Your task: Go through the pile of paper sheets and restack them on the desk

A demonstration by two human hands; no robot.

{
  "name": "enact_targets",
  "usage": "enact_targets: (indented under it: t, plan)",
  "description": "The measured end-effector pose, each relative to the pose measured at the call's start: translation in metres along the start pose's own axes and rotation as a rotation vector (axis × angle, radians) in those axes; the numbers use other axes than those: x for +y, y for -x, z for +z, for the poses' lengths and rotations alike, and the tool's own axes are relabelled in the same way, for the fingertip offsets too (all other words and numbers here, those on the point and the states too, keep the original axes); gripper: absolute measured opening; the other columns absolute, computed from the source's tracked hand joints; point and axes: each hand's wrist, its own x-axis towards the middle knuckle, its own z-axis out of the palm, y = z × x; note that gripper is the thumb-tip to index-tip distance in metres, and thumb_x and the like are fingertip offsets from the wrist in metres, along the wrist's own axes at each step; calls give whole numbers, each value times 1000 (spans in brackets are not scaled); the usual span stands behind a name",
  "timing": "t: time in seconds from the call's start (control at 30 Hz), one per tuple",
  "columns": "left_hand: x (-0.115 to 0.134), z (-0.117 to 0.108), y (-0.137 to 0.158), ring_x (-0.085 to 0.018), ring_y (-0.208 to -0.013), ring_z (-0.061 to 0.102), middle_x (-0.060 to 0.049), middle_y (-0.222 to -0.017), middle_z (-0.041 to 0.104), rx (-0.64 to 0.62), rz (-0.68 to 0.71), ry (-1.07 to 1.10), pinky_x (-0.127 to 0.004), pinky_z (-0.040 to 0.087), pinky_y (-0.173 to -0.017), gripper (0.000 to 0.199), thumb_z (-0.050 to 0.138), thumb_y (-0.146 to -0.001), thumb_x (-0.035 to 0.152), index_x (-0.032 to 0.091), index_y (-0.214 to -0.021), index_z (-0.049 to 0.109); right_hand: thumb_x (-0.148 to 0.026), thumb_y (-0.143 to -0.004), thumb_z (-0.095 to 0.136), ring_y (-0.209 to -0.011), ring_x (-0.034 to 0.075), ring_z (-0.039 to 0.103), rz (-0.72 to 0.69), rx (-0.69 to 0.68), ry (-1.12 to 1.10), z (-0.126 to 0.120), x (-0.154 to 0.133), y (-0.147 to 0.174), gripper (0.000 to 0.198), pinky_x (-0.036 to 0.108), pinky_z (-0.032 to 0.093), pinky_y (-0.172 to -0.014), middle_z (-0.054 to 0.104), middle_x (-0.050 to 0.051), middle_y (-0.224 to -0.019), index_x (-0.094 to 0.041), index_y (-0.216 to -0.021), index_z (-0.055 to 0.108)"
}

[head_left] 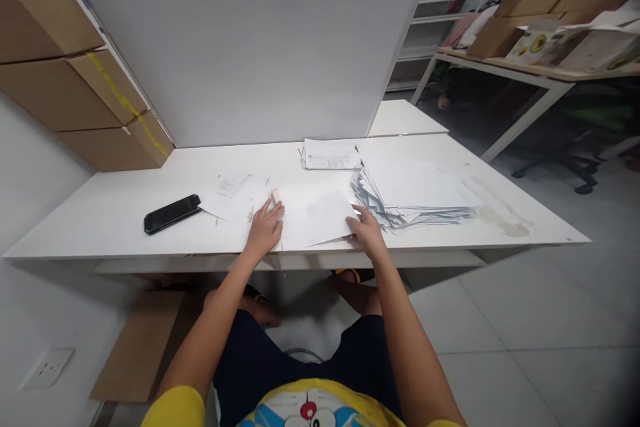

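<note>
A white sheet of paper (316, 222) lies near the desk's front edge, slightly lifted at its right side. My right hand (367, 232) pinches that right edge between thumb and fingers. At the sheet's left edge, my left hand (265, 230) rests low over the desk, its fingertips around a small pale block (275, 195) that looks like an eraser. Part of the block is hidden by the fingers. To the right of my right hand is a thick, uneven stack of papers (420, 184). Several printed papers (235, 190) lie left of my left hand.
A black oblong case or device (173, 214) lies on the white desk (120, 214) at left. Behind stands a large whiteboard (260, 47), with a smaller printed paper pile (331, 154) before it. Cardboard boxes (115, 147) are stacked at the left wall; another table (505, 64) stands right.
</note>
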Motion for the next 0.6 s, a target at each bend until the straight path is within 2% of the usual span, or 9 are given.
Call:
enact_targets:
  t: [0.17,0.27,0.4,0.5,0.6]
  plan:
    - [-9,10,7,-30,-134,41,-5,-125,64,63,-6,-94,-53,26,-112,47,49,-77,4,26,-114,67,-30,-66,58,-56,15,56,-91,77,73,3,11,1,49,23,43,-40,67,2,-80,-18,-113,62]
    - [-9,11,10,-30,-132,44,-5,-125,65,69,-5,-70,-54,28,-111,50,47,-75,3,27,-114,66,-31,-68,56,-67,20,61,-191,130,163,9,18,3,42,29,50,-53,69,6,-84,-19,-107,65]
    - [-10,9,11,-31,-135,40,-8,-135,57,73,56,-61,-52,30,-111,54,50,-76,9,24,-127,58,-35,-70,56,-85,27,64,-327,154,291,5,17,-15,38,39,52,-73,70,8,-95,-22,-104,67]
    - [-12,10,11,-30,-142,26,-11,-149,40,137,54,-167,-50,21,-116,64,51,-77,12,19,-140,44,-36,-65,60,-83,28,64,-377,266,260,-32,1,-43,39,42,52,-72,71,8,-93,-24,-100,69]
    - [-13,13,11,-32,-146,9,-15,-157,20,243,-111,-295,-53,12,-117,74,50,-78,14,12,-148,26,-34,-61,62,-75,29,65,-339,452,164,-94,-23,-76,32,44,51,-65,71,10,-86,-24,-90,71]
